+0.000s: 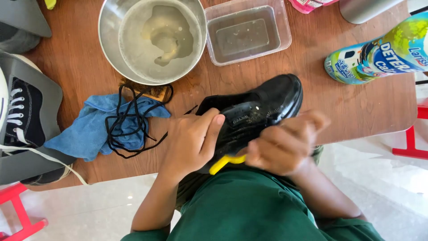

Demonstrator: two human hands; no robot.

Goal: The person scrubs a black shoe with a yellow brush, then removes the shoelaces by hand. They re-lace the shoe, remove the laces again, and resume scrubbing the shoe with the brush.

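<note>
Head view: a person in green sits at a wooden table (356, 111), holding a black shoe (263, 107) over the near edge. The left hand (191, 143) grasps the shoe's heel end, thumb on top. The right hand (281, 147), blurred, is clenched around a yellow-handled brush (225, 163) pressed against the shoe's side. Scrubbing appears to be the step in hand. Far left stands a steel bowl (111, 35) of cloudy water, with a clear tub (285, 27) beside it; re-wetting the brush would call for reaching there. Black laces (122, 129) lie on a blue cloth (84, 134), left.
</note>
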